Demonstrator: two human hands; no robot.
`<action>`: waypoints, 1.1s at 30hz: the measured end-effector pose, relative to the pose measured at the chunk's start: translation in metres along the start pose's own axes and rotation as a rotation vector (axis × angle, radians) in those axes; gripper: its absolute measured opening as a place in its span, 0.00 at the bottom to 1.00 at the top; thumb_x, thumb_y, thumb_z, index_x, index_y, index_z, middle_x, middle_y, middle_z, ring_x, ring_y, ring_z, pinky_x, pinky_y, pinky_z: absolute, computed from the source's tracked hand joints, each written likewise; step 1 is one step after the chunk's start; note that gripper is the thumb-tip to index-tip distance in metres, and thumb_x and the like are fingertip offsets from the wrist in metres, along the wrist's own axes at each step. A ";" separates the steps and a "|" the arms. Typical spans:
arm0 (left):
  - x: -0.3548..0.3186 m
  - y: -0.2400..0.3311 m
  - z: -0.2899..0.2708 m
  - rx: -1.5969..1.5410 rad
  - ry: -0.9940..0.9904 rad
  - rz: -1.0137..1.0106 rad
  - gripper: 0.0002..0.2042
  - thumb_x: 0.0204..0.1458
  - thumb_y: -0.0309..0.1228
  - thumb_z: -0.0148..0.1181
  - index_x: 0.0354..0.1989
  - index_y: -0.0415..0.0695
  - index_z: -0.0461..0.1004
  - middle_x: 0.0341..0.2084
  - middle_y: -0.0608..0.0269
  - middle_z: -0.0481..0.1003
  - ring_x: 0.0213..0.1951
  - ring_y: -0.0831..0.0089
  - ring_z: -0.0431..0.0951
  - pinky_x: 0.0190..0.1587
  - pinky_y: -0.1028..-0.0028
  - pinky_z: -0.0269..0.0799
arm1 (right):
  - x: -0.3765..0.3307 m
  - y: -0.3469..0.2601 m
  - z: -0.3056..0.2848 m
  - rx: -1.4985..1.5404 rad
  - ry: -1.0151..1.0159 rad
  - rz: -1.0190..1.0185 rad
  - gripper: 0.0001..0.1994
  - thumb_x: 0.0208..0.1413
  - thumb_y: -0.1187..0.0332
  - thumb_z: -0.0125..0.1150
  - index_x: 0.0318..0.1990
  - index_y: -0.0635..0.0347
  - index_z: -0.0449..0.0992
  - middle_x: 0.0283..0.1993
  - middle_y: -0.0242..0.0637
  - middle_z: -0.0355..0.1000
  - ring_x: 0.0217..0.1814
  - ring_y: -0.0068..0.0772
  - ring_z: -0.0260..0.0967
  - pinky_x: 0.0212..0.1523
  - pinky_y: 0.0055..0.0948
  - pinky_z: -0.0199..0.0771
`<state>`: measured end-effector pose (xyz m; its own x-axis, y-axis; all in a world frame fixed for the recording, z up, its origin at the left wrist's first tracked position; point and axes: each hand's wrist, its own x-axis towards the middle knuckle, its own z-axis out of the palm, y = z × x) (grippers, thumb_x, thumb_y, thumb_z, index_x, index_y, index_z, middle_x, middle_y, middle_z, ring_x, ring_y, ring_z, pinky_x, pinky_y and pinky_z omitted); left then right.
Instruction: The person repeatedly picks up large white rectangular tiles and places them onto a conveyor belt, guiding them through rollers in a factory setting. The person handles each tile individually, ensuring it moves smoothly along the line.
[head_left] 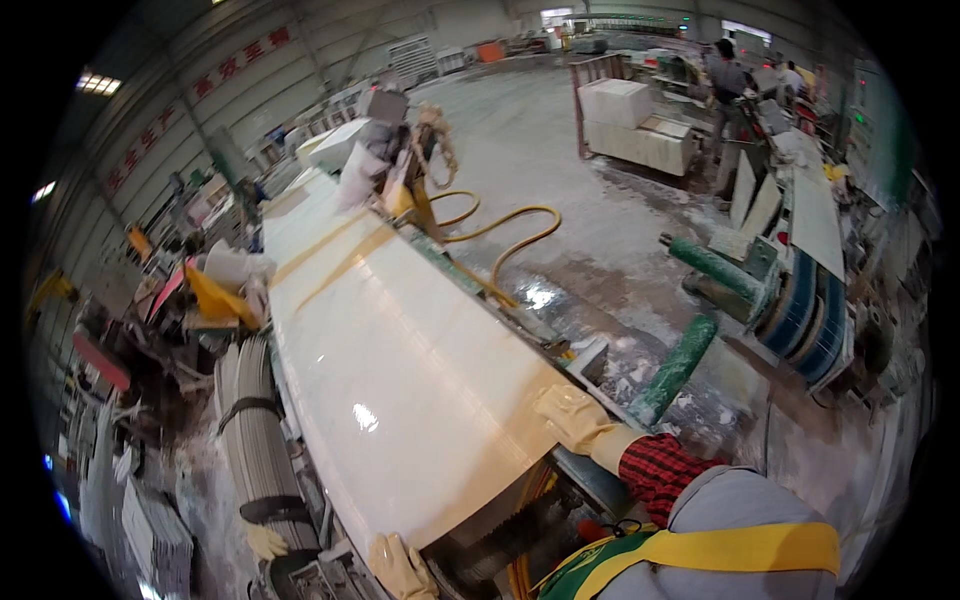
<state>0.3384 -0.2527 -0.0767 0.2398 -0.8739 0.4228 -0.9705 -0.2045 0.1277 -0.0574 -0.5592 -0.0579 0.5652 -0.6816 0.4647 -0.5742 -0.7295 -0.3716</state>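
Note:
A long, glossy, cream-coloured stone slab (390, 380) lies lengthwise before me, its near end close to my body. My right hand (575, 418), in a pale rubber glove with a red-and-black checked cuff, is closed over the slab's right edge near that end. At the near left corner, my left hand (400, 568), in a matching glove, grips the slab's edge; the picture's lower rim cuts off its wrist. Beneath the near end, dark machine parts and yellow hoses (520, 572) show. A loose pale glove (264, 540) rests beside the machine at left.
A strapped grey ribbed bundle (255, 430) stands along the left side. Green rollers (678, 370) jut out at right over a wet floor, beside a blue-belted machine (800, 310). A yellow hose (530, 210) curls on the floor. Farther right, a co-worker (725, 90) stands.

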 end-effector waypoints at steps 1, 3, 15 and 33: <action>0.010 0.000 0.002 0.000 0.015 0.032 0.22 0.62 0.35 0.64 0.61 0.35 0.76 0.60 0.31 0.77 0.65 0.30 0.73 0.72 0.41 0.64 | 0.000 0.000 -0.007 -0.028 -0.024 0.022 0.17 0.58 0.66 0.62 0.55 0.58 0.76 0.55 0.49 0.75 0.61 0.60 0.71 0.65 0.55 0.72; 0.018 0.008 0.003 -0.037 -0.007 -0.003 0.23 0.60 0.36 0.66 0.61 0.37 0.77 0.60 0.30 0.77 0.64 0.31 0.74 0.72 0.40 0.63 | -0.005 0.007 -0.007 -0.066 -0.064 0.058 0.16 0.60 0.66 0.60 0.55 0.57 0.77 0.56 0.49 0.75 0.62 0.59 0.71 0.66 0.54 0.71; 0.014 0.015 -0.013 -0.013 -0.054 -0.093 0.22 0.60 0.34 0.65 0.62 0.40 0.75 0.65 0.38 0.73 0.67 0.35 0.70 0.74 0.43 0.61 | -0.003 -0.013 -0.016 -0.104 0.000 -0.023 0.16 0.62 0.67 0.60 0.56 0.57 0.76 0.60 0.52 0.74 0.65 0.61 0.69 0.71 0.54 0.69; 0.004 0.012 -0.009 0.025 -0.007 -0.097 0.22 0.62 0.35 0.65 0.63 0.43 0.77 0.65 0.42 0.76 0.68 0.38 0.72 0.74 0.44 0.62 | 0.001 -0.018 -0.020 -0.113 -0.078 0.012 0.15 0.63 0.68 0.58 0.56 0.56 0.76 0.63 0.50 0.75 0.69 0.58 0.69 0.74 0.51 0.66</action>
<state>0.3275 -0.2544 -0.0656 0.3322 -0.8529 0.4029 -0.9432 -0.2988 0.1452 -0.0584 -0.5452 -0.0347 0.5997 -0.6961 0.3947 -0.6421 -0.7130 -0.2818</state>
